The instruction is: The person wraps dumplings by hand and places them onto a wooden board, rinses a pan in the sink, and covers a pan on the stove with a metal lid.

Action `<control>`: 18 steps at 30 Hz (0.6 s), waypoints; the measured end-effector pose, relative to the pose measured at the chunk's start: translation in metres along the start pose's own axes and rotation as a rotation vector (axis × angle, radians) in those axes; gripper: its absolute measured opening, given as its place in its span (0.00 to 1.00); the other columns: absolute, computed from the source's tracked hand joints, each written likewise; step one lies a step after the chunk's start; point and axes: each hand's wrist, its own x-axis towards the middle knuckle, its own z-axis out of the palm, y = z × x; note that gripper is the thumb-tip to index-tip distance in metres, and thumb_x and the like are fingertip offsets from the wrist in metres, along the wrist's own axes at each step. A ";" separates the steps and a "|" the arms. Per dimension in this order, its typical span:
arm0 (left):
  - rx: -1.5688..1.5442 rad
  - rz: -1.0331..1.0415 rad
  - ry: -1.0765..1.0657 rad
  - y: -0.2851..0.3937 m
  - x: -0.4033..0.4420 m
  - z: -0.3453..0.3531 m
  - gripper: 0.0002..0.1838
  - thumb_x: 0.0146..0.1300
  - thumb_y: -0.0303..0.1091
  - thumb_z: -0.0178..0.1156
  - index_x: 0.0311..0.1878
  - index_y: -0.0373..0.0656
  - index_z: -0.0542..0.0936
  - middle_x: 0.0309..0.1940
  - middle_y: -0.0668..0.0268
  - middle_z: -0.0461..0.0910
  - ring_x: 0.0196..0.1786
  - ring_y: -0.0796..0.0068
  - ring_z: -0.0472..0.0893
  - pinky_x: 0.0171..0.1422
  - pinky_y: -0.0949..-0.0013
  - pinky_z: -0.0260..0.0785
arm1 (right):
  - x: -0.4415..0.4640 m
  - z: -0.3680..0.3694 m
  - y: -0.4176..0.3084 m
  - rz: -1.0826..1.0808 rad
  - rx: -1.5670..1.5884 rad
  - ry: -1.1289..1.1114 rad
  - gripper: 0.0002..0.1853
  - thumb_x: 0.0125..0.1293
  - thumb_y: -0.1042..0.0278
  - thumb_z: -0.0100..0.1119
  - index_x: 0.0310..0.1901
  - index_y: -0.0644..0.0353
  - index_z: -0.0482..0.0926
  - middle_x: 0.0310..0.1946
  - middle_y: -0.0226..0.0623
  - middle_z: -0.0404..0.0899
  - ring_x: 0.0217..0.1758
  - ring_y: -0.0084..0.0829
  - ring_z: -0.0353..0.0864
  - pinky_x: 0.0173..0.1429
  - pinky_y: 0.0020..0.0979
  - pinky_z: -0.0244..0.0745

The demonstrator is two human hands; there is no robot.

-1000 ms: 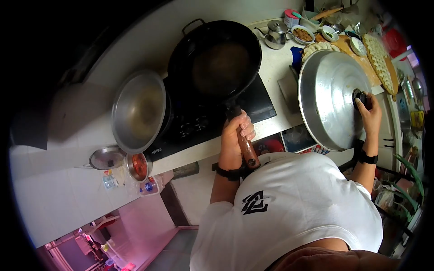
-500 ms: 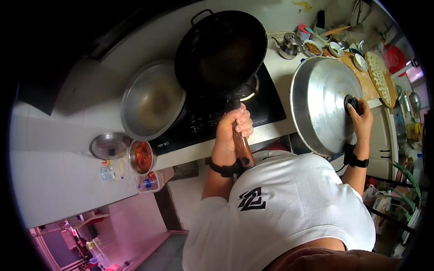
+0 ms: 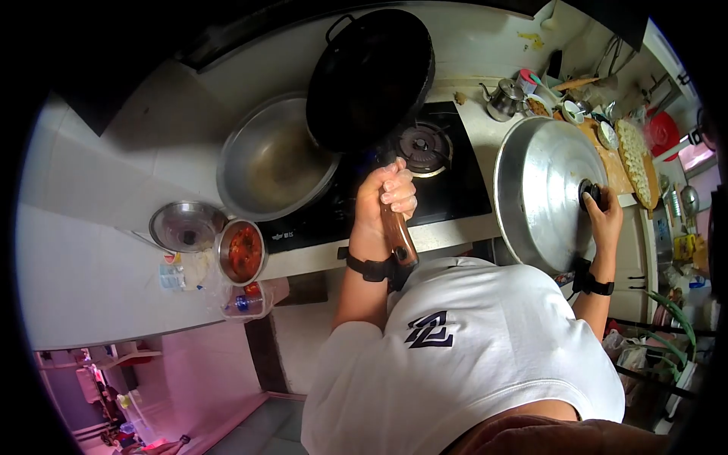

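My left hand (image 3: 385, 199) is wrapped round the brown handle of a black wok (image 3: 371, 80). The wok is lifted off the hob (image 3: 462, 186) and tilted to the left, its rim overlapping a large metal basin (image 3: 265, 178) with cloudy liquid in it. What the wok holds, if anything, is too dark to tell. With my right hand (image 3: 603, 208) I grip the black knob of a big domed metal lid (image 3: 542, 193), held on edge at the right of the hob.
A burner (image 3: 425, 145) lies bare beside the wok. At the left stand a bowl of red food (image 3: 245, 252) and a metal strainer-like bowl (image 3: 186, 226). A metal kettle (image 3: 503, 100), small bowls and a board of dumplings (image 3: 635, 163) line the right counter.
The wok has moved left and tipped further toward the basin, uncovering the burner. The lid stays in my right hand. The whole view has shifted slightly.
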 end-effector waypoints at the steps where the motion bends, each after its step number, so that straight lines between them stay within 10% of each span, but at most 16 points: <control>1: -0.016 0.003 -0.014 0.003 -0.001 0.000 0.08 0.67 0.28 0.49 0.43 0.35 0.74 0.18 0.72 0.69 0.16 0.85 0.68 0.21 0.78 0.64 | -0.001 0.000 -0.001 -0.005 -0.003 0.000 0.16 0.57 0.73 0.68 0.46 0.69 0.77 0.34 0.29 0.79 0.36 0.18 0.75 0.43 0.21 0.71; 18: -0.150 -0.050 -0.183 0.018 -0.008 0.003 0.08 0.67 0.28 0.49 0.43 0.37 0.75 0.18 0.73 0.69 0.16 0.86 0.67 0.22 0.78 0.62 | -0.010 -0.009 -0.029 0.009 -0.117 0.011 0.15 0.57 0.73 0.68 0.45 0.69 0.77 0.34 0.30 0.78 0.37 0.18 0.75 0.44 0.21 0.70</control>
